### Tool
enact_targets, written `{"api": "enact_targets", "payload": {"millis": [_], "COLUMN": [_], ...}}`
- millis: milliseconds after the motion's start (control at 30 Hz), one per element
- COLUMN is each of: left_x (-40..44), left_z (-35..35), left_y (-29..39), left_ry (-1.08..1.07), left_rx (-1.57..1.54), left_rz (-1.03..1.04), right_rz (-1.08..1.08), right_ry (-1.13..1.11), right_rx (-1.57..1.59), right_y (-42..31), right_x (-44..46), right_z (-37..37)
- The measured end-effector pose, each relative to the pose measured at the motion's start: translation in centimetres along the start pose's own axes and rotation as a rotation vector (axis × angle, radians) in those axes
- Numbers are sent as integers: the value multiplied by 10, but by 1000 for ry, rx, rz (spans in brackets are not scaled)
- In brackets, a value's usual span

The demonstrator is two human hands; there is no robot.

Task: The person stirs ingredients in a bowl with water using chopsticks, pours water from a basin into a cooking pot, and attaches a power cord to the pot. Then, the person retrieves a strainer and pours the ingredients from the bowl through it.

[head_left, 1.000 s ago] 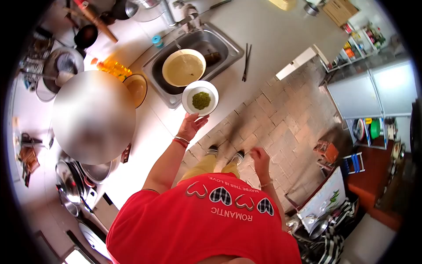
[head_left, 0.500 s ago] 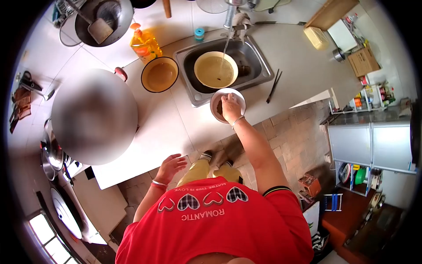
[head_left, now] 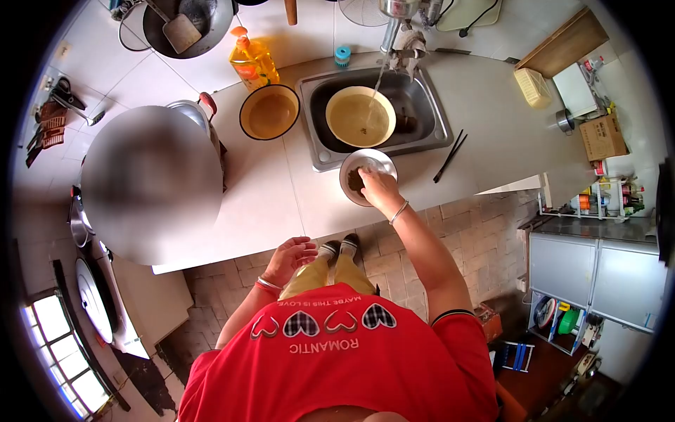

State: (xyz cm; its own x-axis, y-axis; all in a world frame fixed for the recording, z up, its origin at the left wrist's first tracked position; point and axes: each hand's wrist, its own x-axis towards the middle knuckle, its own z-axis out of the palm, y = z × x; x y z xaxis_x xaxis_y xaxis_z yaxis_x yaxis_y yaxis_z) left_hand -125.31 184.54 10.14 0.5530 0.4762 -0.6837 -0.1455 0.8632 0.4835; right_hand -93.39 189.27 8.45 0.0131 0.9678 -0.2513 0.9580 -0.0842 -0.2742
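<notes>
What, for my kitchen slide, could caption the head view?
Right hand in white bowl, left hand lowered, tap running into basin.

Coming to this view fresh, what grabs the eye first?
The bright red shirt dominates the bottom centre. Above it, the right hand dips into a small pale bowl on the counter. Just beyond, water runs into a larger cream bowl in the sink.
</notes>
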Motion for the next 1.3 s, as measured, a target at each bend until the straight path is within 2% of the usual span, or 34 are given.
{"api": "enact_targets", "payload": {"millis": [100, 233, 333, 433, 467, 567, 633, 700, 833, 1033, 1100, 1133, 1167, 1300], "left_x": [5, 10, 8, 3, -1, -4, -6, -10, -15, -19, -22, -24, -26, -36], "left_z": [9, 19, 25, 34, 36, 29, 23, 18, 9, -20, -33, -42, -52, -95], "left_y": [-10, -13, -18, -17, -18, -23, -25, -24, -18, 6, 23, 31, 38, 56], "left_ry": [12, 58, 89, 94, 97, 108, 134, 141, 153, 156, 132, 127, 125, 147], "left_rx": [48, 43, 37, 20, 7, -17, -10, -5, -51, -63, -72, -82, -93, -170], "left_rz": [-46, -4, 7, 31, 42, 60, 79, 102, 141, 111, 161, 190, 216, 268], "right_rz": [-86, -149, -184, -320, -294, -295, -219, -111, -101, -107, -138, -121, -71, 164], "right_ry": [259, 310, 175, 280, 192, 168, 194, 74, 203, 180, 180, 89, 23, 100], "right_rx": [-68, -71, 88, 155, 171, 111, 76, -23, -82, 89, 129, 95, 79, 2], "right_y": [2, 5, 4, 8, 10, 7, 5, 3, -1, 1, 3, 4, 8, -29], "right_x": [-3, 13, 25, 28, 27, 15, 7, 5, 10, 23, 24, 28, 27, 9], "right_z": [12, 32, 45, 42, 37, 11, -1, -1, 27, 44, 41, 39, 37, 10]}}
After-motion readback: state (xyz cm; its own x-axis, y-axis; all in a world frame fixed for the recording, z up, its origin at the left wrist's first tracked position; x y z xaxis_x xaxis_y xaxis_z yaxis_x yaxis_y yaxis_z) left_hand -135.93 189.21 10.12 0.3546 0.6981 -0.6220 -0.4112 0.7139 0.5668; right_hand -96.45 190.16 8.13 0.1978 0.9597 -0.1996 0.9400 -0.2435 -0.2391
